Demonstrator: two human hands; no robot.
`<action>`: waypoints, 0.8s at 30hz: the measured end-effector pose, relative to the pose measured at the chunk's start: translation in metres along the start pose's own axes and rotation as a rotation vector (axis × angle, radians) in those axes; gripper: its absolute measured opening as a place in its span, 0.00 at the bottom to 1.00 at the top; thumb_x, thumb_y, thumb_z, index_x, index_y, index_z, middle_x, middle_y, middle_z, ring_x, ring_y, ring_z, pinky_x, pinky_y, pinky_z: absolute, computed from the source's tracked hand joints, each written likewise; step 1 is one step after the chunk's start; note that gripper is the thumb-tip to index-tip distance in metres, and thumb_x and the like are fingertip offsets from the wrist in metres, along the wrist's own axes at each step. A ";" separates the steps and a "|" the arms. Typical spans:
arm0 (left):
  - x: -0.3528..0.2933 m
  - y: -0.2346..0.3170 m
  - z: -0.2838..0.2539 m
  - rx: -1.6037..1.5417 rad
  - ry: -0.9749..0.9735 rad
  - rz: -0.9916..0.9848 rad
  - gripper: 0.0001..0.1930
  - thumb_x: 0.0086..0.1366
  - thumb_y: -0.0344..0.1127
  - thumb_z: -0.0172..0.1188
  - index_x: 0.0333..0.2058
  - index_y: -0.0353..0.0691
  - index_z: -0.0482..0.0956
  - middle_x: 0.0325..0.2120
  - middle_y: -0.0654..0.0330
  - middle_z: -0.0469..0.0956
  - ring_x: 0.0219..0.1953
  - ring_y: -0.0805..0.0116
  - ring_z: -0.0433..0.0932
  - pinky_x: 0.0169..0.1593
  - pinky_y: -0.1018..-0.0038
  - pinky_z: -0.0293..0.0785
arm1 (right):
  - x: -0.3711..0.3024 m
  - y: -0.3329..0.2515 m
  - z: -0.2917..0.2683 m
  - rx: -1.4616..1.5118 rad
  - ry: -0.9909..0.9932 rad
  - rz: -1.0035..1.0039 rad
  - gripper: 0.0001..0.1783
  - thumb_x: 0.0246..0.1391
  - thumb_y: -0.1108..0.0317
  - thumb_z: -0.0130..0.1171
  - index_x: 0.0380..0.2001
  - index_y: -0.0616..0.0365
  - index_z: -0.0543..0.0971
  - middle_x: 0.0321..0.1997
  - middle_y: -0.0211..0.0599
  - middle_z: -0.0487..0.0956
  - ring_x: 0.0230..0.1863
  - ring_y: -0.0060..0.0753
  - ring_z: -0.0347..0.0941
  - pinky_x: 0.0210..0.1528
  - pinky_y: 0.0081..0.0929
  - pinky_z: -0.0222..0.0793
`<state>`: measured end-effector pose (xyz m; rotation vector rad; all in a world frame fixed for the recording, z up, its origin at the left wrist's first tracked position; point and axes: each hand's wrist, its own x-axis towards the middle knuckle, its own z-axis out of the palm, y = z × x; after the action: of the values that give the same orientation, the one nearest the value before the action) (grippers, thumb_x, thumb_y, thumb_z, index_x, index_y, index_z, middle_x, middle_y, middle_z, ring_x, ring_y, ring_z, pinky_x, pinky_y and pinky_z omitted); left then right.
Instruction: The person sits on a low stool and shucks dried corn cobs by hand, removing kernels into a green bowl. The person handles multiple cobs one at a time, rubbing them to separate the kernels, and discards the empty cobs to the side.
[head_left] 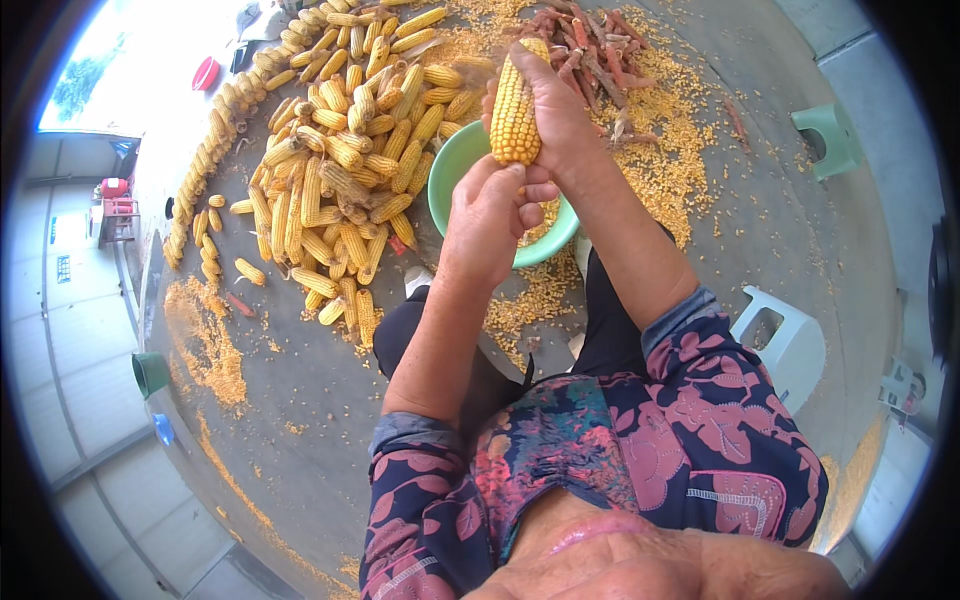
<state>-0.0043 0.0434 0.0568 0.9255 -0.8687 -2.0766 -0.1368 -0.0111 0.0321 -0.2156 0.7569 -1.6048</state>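
Observation:
A yellow ear of corn (514, 122) is held upright over a light green basin (446, 208). My right hand (562, 118) wraps it from the right, with the thumb lying along its upper part. At its lower end, the thumb and fingers of my left hand (488, 218) are closed on the tip. Rows of kernels cover the side I see. Both hands hide much of the basin's inside, though some loose kernels show there. The basin rests on the floor between my feet.
A large heap of corn ears (330, 170) lies to the left of the basin. Stripped reddish cobs (590, 50) are piled at the far right, with loose kernels (680, 140) spread around them. A green stool (828, 140) and a pale plastic stool (785, 340) stand at the right.

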 end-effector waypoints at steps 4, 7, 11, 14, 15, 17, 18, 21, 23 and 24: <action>0.002 -0.005 -0.005 0.031 0.014 -0.009 0.13 0.74 0.32 0.41 0.49 0.32 0.71 0.38 0.58 0.78 0.36 0.73 0.80 0.33 0.80 0.73 | -0.005 0.000 0.004 -0.082 0.055 -0.015 0.18 0.65 0.53 0.60 0.39 0.59 0.73 0.30 0.37 0.77 0.23 0.29 0.77 0.23 0.27 0.78; 0.004 -0.007 -0.007 0.037 0.007 -0.015 0.13 0.74 0.33 0.42 0.48 0.33 0.72 0.39 0.58 0.78 0.36 0.72 0.79 0.34 0.80 0.73 | -0.004 0.004 0.002 -0.187 -0.002 -0.127 0.23 0.63 0.50 0.61 0.41 0.62 0.74 0.29 0.38 0.79 0.24 0.27 0.78 0.24 0.24 0.79; 0.004 -0.010 -0.010 0.021 0.047 -0.012 0.09 0.71 0.31 0.44 0.44 0.35 0.72 0.39 0.58 0.77 0.34 0.71 0.78 0.35 0.77 0.72 | -0.012 0.006 0.008 -0.446 -0.117 -0.293 0.22 0.63 0.51 0.62 0.44 0.60 0.75 0.31 0.35 0.78 0.27 0.25 0.79 0.28 0.22 0.78; 0.008 -0.019 -0.017 -0.015 0.060 -0.014 0.08 0.68 0.28 0.44 0.41 0.36 0.71 0.36 0.58 0.75 0.31 0.73 0.74 0.32 0.78 0.69 | -0.005 0.015 0.002 -0.724 -0.167 -0.509 0.22 0.63 0.51 0.63 0.45 0.59 0.75 0.32 0.32 0.78 0.30 0.23 0.78 0.30 0.22 0.78; 0.011 -0.022 -0.019 -0.030 0.056 -0.019 0.07 0.67 0.27 0.44 0.40 0.36 0.71 0.35 0.58 0.75 0.30 0.73 0.73 0.30 0.78 0.68 | -0.001 0.019 -0.002 -0.832 -0.178 -0.601 0.22 0.62 0.52 0.63 0.46 0.59 0.75 0.33 0.32 0.77 0.30 0.23 0.78 0.30 0.22 0.78; 0.015 -0.026 -0.018 -0.028 0.084 -0.034 0.08 0.66 0.25 0.44 0.40 0.36 0.71 0.34 0.60 0.73 0.30 0.74 0.72 0.28 0.80 0.66 | 0.001 0.024 -0.006 -0.986 -0.147 -0.681 0.22 0.62 0.52 0.64 0.46 0.60 0.75 0.33 0.31 0.77 0.30 0.23 0.78 0.31 0.21 0.77; 0.016 -0.028 -0.017 -0.027 0.100 -0.042 0.08 0.66 0.24 0.44 0.40 0.35 0.71 0.33 0.60 0.73 0.30 0.75 0.71 0.27 0.80 0.64 | 0.001 0.025 -0.006 -0.953 -0.139 -0.649 0.23 0.62 0.51 0.64 0.46 0.60 0.75 0.33 0.31 0.77 0.30 0.23 0.78 0.30 0.21 0.78; 0.014 -0.025 -0.013 0.001 0.124 0.006 0.11 0.64 0.22 0.44 0.43 0.35 0.72 0.34 0.60 0.74 0.30 0.75 0.71 0.26 0.82 0.63 | -0.004 0.017 0.004 -0.635 -0.125 -0.419 0.23 0.62 0.51 0.64 0.45 0.61 0.74 0.33 0.33 0.77 0.29 0.24 0.78 0.29 0.22 0.78; 0.011 -0.019 -0.014 0.014 0.046 0.001 0.13 0.64 0.22 0.44 0.45 0.35 0.73 0.35 0.60 0.75 0.31 0.74 0.73 0.27 0.82 0.64 | -0.004 0.008 0.001 -0.473 -0.110 -0.284 0.24 0.62 0.50 0.64 0.45 0.61 0.74 0.33 0.34 0.77 0.29 0.25 0.79 0.27 0.22 0.78; 0.009 -0.015 -0.014 0.021 0.006 -0.003 0.14 0.65 0.22 0.44 0.47 0.35 0.73 0.36 0.60 0.75 0.31 0.74 0.73 0.28 0.81 0.65 | -0.005 0.005 0.000 -0.391 -0.102 -0.218 0.24 0.62 0.50 0.64 0.45 0.61 0.74 0.33 0.35 0.77 0.28 0.26 0.79 0.27 0.22 0.78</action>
<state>-0.0021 0.0405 0.0346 0.9443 -0.8881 -2.0693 -0.1317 -0.0065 0.0310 -0.6774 0.9896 -1.6218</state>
